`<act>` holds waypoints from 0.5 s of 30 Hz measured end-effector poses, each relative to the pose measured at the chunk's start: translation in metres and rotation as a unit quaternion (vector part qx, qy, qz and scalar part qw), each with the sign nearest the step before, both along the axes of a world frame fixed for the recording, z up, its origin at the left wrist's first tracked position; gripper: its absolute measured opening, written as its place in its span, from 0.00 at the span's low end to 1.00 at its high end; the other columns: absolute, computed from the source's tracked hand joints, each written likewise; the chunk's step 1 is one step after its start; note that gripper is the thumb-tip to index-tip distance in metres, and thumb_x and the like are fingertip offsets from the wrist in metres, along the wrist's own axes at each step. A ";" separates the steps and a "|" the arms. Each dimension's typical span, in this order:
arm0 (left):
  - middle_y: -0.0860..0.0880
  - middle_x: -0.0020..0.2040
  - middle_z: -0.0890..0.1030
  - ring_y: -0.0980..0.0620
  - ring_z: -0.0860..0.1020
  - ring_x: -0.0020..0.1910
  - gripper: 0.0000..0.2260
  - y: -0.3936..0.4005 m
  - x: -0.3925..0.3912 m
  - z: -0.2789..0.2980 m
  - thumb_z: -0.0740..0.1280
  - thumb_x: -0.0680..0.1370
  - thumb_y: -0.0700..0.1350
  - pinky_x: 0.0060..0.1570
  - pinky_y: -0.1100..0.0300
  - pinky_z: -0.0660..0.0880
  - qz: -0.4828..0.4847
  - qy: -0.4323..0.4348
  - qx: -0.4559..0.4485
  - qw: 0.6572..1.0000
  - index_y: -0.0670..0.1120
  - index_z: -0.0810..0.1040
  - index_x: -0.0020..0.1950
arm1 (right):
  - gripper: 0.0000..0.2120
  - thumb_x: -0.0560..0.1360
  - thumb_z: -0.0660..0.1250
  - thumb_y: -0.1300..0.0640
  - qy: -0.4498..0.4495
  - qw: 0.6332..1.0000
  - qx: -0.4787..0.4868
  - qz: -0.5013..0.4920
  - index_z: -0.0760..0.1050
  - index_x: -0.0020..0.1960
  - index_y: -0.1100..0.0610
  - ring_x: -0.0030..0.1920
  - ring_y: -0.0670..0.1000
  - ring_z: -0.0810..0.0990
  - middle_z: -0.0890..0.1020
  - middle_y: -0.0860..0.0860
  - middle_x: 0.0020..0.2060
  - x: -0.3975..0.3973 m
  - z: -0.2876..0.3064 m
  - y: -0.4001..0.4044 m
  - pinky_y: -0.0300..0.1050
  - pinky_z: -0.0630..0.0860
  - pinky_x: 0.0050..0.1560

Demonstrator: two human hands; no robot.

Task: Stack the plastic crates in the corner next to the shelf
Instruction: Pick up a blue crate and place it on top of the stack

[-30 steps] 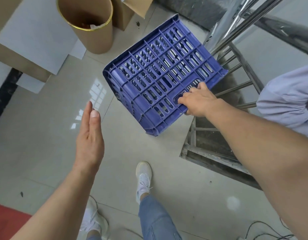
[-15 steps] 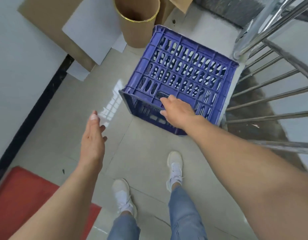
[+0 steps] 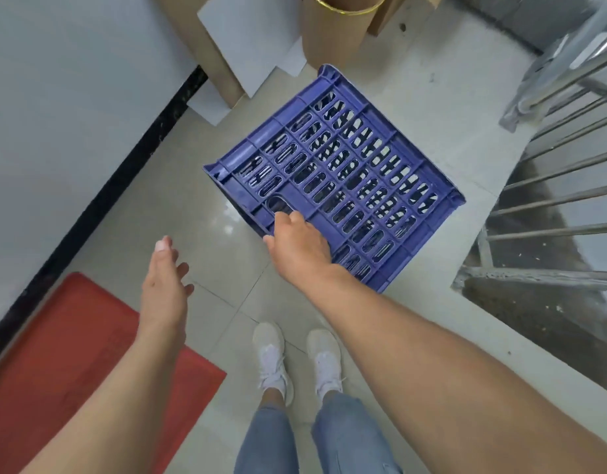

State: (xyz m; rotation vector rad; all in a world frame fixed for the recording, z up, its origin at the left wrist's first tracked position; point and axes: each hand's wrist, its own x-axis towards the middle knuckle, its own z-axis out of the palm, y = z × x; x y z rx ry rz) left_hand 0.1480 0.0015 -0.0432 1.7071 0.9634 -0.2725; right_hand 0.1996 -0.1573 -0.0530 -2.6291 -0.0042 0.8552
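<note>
The right hand (image 3: pixel 300 246) grips the blue plastic crate (image 3: pixel 339 176) by its near edge, fingers curled into the oval handle slot. The crate is a rigid square box of moulded lattice, its slotted ribbed face turned up toward the camera and tilted, one corner pointing at the cardboard drum (image 3: pixel 336 29). It sits over the glossy pale floor tiles (image 3: pixel 199 234); whether it touches them cannot be told. The left hand (image 3: pixel 165 285) hangs free beside it, fingers straight and loosely spread, holding nothing. A flat red mat (image 3: pixel 73 364) lies by the white wall with its black skirting. Polished steel railing bars (image 3: pixel 551 179) run at right. White knit shoes (image 3: pixel 295 357) stand below.
</note>
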 end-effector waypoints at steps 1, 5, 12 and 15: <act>0.51 0.72 0.68 0.52 0.72 0.64 0.23 0.012 -0.010 0.003 0.47 0.81 0.58 0.66 0.47 0.69 0.011 -0.002 0.006 1.000 0.53 0.62 0.74 | 0.18 0.81 0.56 0.55 0.003 1.000 0.005 0.003 0.63 0.68 0.63 0.63 0.61 0.72 0.69 0.60 0.66 -0.005 0.002 0.012 0.53 0.70 0.57; 0.52 0.70 0.70 0.52 0.73 0.62 0.23 0.067 -0.052 0.011 0.49 0.80 0.58 0.65 0.49 0.69 0.073 -0.006 0.018 0.997 0.53 0.64 0.73 | 0.20 0.82 0.55 0.51 0.012 1.000 0.018 0.014 0.64 0.68 0.62 0.63 0.62 0.72 0.69 0.60 0.66 -0.028 0.017 0.064 0.53 0.70 0.57; 0.49 0.73 0.68 0.48 0.71 0.67 0.23 0.162 -0.137 -0.014 0.48 0.81 0.57 0.70 0.47 0.63 0.086 0.038 0.039 0.995 0.52 0.63 0.74 | 0.22 0.81 0.55 0.48 0.012 0.997 0.074 -0.004 0.65 0.69 0.61 0.63 0.63 0.72 0.71 0.58 0.66 -0.067 0.033 0.155 0.54 0.69 0.56; 0.49 0.73 0.68 0.49 0.66 0.71 0.23 0.193 -0.162 -0.022 0.48 0.81 0.57 0.72 0.52 0.57 0.061 0.092 0.052 0.993 0.51 0.64 0.74 | 0.19 0.81 0.55 0.49 -0.016 0.994 0.103 -0.039 0.69 0.66 0.60 0.58 0.61 0.74 0.76 0.59 0.58 -0.064 0.031 0.170 0.51 0.69 0.50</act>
